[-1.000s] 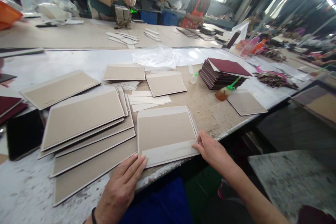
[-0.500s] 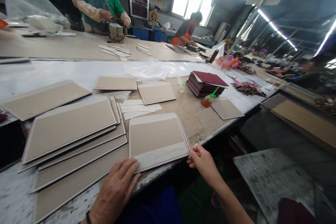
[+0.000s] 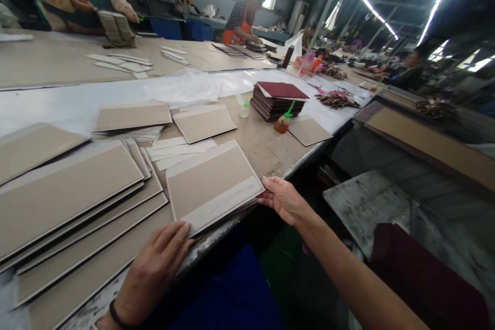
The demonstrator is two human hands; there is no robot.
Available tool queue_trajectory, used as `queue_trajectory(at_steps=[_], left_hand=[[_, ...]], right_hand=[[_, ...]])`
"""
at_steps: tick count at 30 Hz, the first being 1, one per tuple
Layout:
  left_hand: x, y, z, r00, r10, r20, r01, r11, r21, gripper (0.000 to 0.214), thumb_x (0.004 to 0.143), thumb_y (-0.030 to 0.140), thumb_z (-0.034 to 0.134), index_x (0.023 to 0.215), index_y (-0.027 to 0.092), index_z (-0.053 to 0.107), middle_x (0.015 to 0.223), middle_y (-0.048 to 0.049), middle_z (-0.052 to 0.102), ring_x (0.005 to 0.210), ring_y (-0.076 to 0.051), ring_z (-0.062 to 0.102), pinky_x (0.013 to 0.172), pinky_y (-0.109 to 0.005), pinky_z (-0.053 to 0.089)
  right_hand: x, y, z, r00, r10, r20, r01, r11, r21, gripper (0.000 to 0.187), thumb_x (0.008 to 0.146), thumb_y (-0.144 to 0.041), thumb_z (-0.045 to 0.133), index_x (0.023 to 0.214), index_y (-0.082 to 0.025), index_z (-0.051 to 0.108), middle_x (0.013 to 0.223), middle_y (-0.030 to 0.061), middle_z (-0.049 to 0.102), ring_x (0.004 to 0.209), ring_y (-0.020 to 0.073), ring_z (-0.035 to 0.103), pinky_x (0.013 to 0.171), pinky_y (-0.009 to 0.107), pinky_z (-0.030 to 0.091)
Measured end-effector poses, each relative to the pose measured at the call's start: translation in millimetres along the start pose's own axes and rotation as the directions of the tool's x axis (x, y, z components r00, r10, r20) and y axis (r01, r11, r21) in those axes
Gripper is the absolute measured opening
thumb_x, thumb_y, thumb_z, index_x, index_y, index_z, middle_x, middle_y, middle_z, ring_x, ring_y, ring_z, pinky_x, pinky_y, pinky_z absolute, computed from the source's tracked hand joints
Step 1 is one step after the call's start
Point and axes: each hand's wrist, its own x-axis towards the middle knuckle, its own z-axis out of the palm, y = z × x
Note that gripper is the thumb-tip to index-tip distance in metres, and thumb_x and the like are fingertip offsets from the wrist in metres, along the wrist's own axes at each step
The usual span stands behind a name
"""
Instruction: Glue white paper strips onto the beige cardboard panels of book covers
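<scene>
A beige rectangular panel [image 3: 211,178] with pale edges and a whitish strip along its near side lies at the table's front edge. My left hand [image 3: 154,263] has its fingers pressed together on the near left corner. My right hand [image 3: 284,198] pinches the near right corner between thumb and fingers, and that corner appears slightly raised. What lies under the panel is mostly hidden. To the left spreads an overlapping stack of similar beige panels [image 3: 73,185]. White paper strips [image 3: 181,150] lie just behind the held panel.
Further back are a stack of maroon covers [image 3: 278,98], a green-tipped bottle of amber liquid [image 3: 283,122], a small clear bottle [image 3: 244,109] and another panel [image 3: 309,129]. Two co-workers stand across the table. A grey board [image 3: 363,206] sits lower at right, beyond the table edge [image 3: 297,162].
My right hand has shifted its grip at the panel's right corner, which looks lifted and turned slightly. My left hand stays at the left corner. The whole view has swung to the right.
</scene>
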Motion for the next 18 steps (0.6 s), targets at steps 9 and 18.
queue_trajectory(at_steps=[9,18], left_hand=[[-7,5,8.1,0.998,-0.062,-0.023,0.062,0.998,0.007,0.019,0.084,0.011,0.048,0.099,0.009,0.059,0.106,-0.0135,0.061,0.1,-0.027,0.055,0.084,-0.043,0.048],[-11,15,-2.8,0.943,-0.333,-0.016,0.332,0.942,-0.048,0.043,0.086,0.015,0.046,0.128,0.013,0.037,0.116,-0.0134,0.056,0.112,-0.023,0.049,0.092,-0.039,0.047]], right_hand=[[-4,16,48,0.989,-0.076,0.128,0.03,0.944,0.33,0.042,0.055,-0.035,0.078,0.088,-0.017,0.059,0.077,-0.0016,0.063,0.065,0.0088,0.056,0.053,0.018,0.043],[-14,-20,49,0.976,-0.219,-0.009,0.215,0.951,0.222,0.035,0.06,-0.036,0.072,0.086,-0.015,0.06,0.083,0.003,0.067,0.07,0.0185,0.062,0.058,0.032,0.053]])
